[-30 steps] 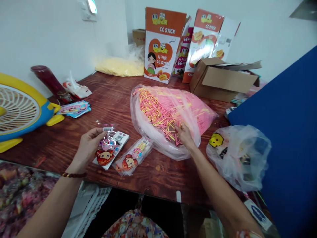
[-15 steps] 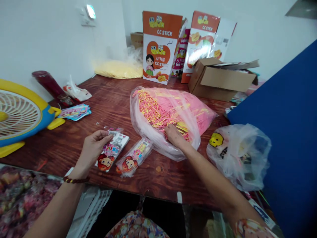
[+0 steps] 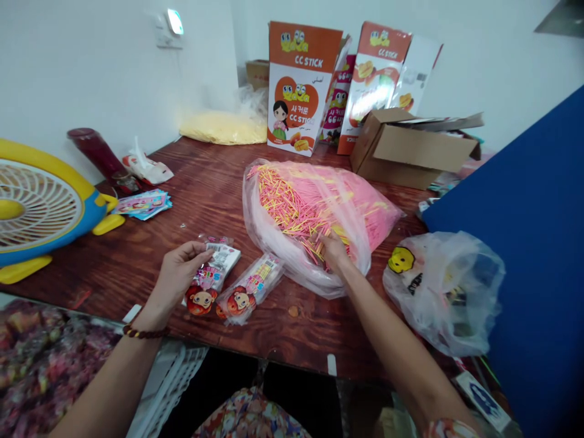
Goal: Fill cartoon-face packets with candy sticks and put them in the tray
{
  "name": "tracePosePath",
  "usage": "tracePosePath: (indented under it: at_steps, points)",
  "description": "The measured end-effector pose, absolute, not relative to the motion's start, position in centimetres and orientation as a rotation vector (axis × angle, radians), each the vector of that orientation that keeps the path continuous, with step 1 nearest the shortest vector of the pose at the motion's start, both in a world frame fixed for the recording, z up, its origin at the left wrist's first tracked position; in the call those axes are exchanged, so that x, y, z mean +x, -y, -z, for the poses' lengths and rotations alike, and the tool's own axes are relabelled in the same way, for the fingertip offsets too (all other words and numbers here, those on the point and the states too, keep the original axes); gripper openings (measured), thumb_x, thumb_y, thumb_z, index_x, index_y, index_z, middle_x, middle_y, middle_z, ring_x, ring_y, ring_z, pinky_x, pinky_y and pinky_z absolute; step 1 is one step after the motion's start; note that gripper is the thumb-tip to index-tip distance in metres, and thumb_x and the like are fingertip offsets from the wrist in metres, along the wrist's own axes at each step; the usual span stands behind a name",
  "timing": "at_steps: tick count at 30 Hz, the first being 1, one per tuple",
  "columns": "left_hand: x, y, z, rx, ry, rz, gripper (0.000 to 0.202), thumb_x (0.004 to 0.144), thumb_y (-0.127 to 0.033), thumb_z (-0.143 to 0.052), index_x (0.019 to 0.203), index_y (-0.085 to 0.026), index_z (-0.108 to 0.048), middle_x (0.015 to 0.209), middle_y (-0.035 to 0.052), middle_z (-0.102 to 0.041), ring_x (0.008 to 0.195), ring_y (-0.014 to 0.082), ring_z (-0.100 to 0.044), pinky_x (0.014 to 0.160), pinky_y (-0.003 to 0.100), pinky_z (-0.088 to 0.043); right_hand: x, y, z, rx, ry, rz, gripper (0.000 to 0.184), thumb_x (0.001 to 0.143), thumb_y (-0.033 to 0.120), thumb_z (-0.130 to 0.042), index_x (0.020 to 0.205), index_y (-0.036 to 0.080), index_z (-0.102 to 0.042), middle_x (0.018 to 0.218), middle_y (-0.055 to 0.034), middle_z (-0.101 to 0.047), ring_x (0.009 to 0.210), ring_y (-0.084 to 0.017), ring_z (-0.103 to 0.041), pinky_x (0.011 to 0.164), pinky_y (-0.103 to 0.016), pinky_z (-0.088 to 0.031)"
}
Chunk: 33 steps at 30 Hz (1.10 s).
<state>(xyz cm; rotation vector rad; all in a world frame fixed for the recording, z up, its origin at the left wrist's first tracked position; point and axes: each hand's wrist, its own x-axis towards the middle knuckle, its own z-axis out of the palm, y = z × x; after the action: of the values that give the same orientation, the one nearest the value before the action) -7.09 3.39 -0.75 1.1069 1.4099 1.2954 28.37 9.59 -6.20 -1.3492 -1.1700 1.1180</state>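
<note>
My left hand (image 3: 185, 267) pinches the upper edge of a printed plastic packet (image 3: 206, 291) with a red-haired cartoon figure, lying over white cards on the table. Beside it lies a second clear packet (image 3: 250, 292) with the same figure and some yellow sticks inside. My right hand (image 3: 334, 250) reaches into the mouth of a large clear plastic bag (image 3: 314, 283). Its fingers close around a few thin pink and yellow candy sticks (image 3: 314, 243); many more fill the bag. Part of the fingertips is hidden among the sticks.
A yellow and blue fan (image 3: 45, 207) stands at left, near small printed cards (image 3: 143, 204). CC Stick boxes (image 3: 296, 91) and an open carton (image 3: 417, 152) are at the back. A white plastic bag (image 3: 469, 292) sits right, beside a blue panel (image 3: 538, 255).
My right hand has lifted slightly and shifted right within the bag, with sticks now showing at its fingers. My left hand keeps its pinch on the packet. The view has shifted slightly.
</note>
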Motion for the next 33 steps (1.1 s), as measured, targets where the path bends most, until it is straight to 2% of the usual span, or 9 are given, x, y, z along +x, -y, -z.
tracePosePath:
  at_steps: [2,6,13,19,27,33]
  points:
    - [-7.2,-3.4,0.9,1.087,-1.406,-1.294,0.037,0.052,-0.041,-0.088,0.071,-0.017,-0.068,0.063,-0.0016,-0.064,0.055,0.0102,-0.054,0.05,0.02,-0.044,28.3,-9.2,6.0,-1.248,1.003,-1.272,0.014,0.079,0.031,-0.056,0.088,0.023,-0.05,0.077,-0.0031,-0.064,0.071,-0.02,-0.064,0.065,-0.035,-0.054]
    - [-7.2,-3.3,0.9,1.037,-1.405,-1.287,0.043,0.048,-0.045,-0.091,0.071,-0.016,-0.068,0.062,-0.0019,-0.064,0.055,0.0098,-0.054,0.05,0.019,-0.043,28.4,-8.6,5.9,-1.208,0.918,-1.379,0.014,0.077,0.028,-0.059,0.088,0.022,-0.052,0.069,-0.0018,-0.064,0.067,-0.021,-0.065,0.061,-0.034,-0.054]
    - [-7.1,-3.4,1.2,1.043,-1.41,-1.287,0.046,0.046,-0.047,-0.091,0.071,-0.016,-0.069,0.064,-0.0015,-0.065,0.058,0.0093,-0.054,0.052,0.018,-0.043,28.2,-8.9,5.2,-1.172,0.892,-1.511,0.018,0.066,0.018,-0.071,0.078,0.019,-0.058,0.064,-0.0001,-0.063,0.053,-0.012,-0.057,0.049,-0.024,-0.046]
    - [-7.8,-3.2,1.1,1.056,-1.428,-1.304,0.044,0.048,-0.047,-0.091,0.07,-0.016,-0.069,0.063,-0.0022,-0.064,0.057,0.0091,-0.053,0.052,0.018,-0.042,28.2,-7.4,5.5,-1.083,0.879,-1.338,0.024,0.064,0.024,-0.074,0.085,0.021,-0.062,0.069,0.0044,-0.063,0.06,-0.01,-0.057,0.059,-0.022,-0.047]
    - [-7.1,-3.2,0.5,1.021,-1.399,-1.307,0.044,0.046,-0.045,-0.092,0.07,-0.016,-0.068,0.062,-0.0025,-0.064,0.057,0.0088,-0.053,0.052,0.018,-0.042,27.8,-4.6,7.1,-1.232,1.257,-1.114,0.015,0.071,0.031,-0.064,0.08,0.02,-0.062,0.073,0.0008,-0.063,0.068,-0.014,-0.053,0.068,-0.028,-0.042]
    - [-7.5,-2.9,0.6,1.058,-1.414,-1.307,0.044,0.048,-0.047,-0.091,0.069,-0.016,-0.069,0.062,-0.0021,-0.064,0.058,0.0091,-0.053,0.053,0.018,-0.041,30.1,-4.1,6.6,-1.33,1.412,-1.188,0.02,0.071,0.036,-0.064,0.083,0.02,-0.061,0.074,0.0014,-0.062,0.07,-0.015,-0.052,0.068,-0.027,-0.039]
